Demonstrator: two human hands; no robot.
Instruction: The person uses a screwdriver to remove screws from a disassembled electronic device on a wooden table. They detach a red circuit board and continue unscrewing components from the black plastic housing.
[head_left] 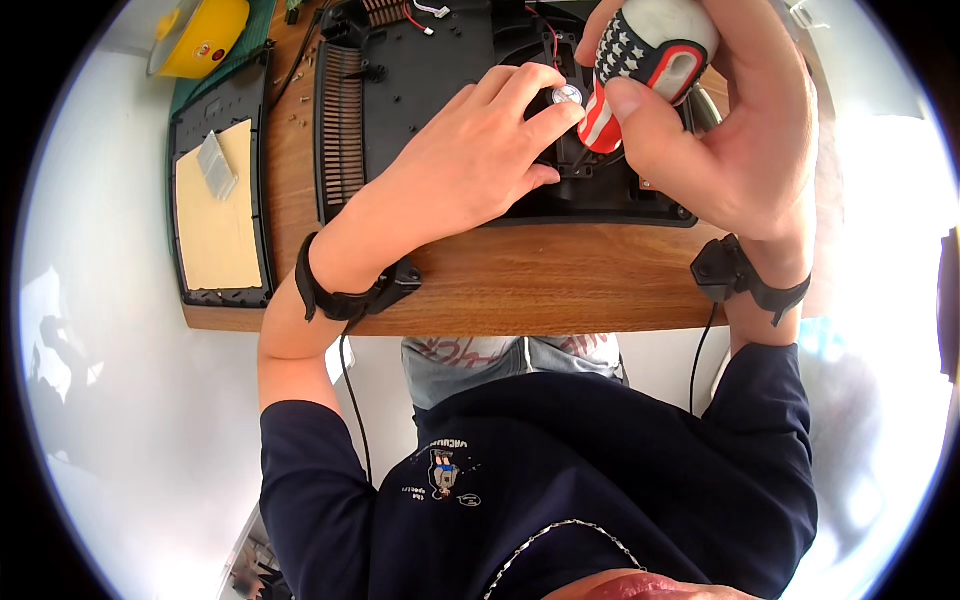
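A black plastic housing (pixel 420 60) with vent slats and a few wires lies on the wooden table. My left hand (pixel 490 150) rests over it, with thumb and index finger at either side of a small round silver part (pixel 566 96). My right hand (pixel 730 150) is wrapped round a chunky tool (pixel 650 45) with a stars-and-stripes pattern, its red-and-white striped end pointing down beside the silver part. The tool's tip is hidden.
At the left lies a black framed panel (pixel 218 240) with a clear plastic piece (pixel 217 165) on it. A yellow container (pixel 200 35) stands behind it, near a green mat (pixel 252 25). Small screws (pixel 298 120) lie on the wooden table (pixel 520 280). Cables hang from both wrist straps.
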